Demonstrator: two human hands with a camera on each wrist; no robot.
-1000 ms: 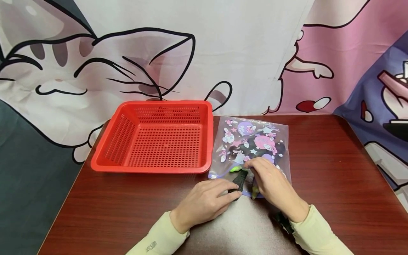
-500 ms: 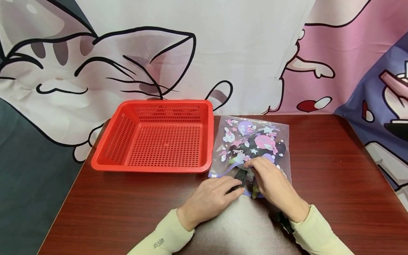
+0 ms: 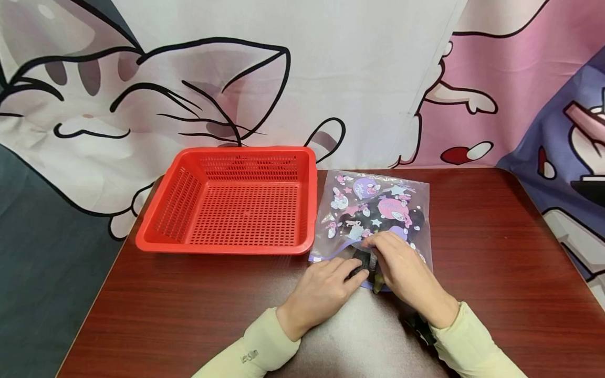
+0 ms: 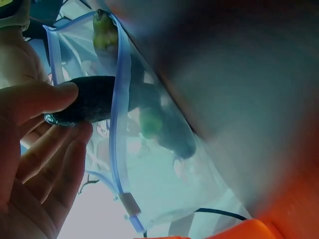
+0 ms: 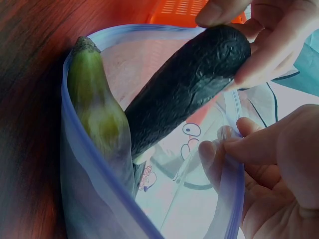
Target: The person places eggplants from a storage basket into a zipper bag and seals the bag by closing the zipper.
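Observation:
My left hand pinches the near end of a long, dark, wrinkled vegetable between thumb and fingers. Its far end lies inside a clear zip bag printed with pink and purple cartoons. At the bag's mouth my right hand pinches the purple-edged rim, holding it apart. An olive-green vegetable with a brown stem end sits in the opening, stem outwards. Through the plastic in the left wrist view show a bright green patch and a dark shape; what they belong to is unclear.
A red perforated basket stands to the left of the bag, close to its edge. A white slider sits at the bag's left corner. Behind the brown table hangs a cartoon-printed cloth.
My left hand has moved right and slightly forward, and the dark vegetable has slid deeper into the bag. A bright green tip ahead of it has gone from the head view. My right hand stays put.

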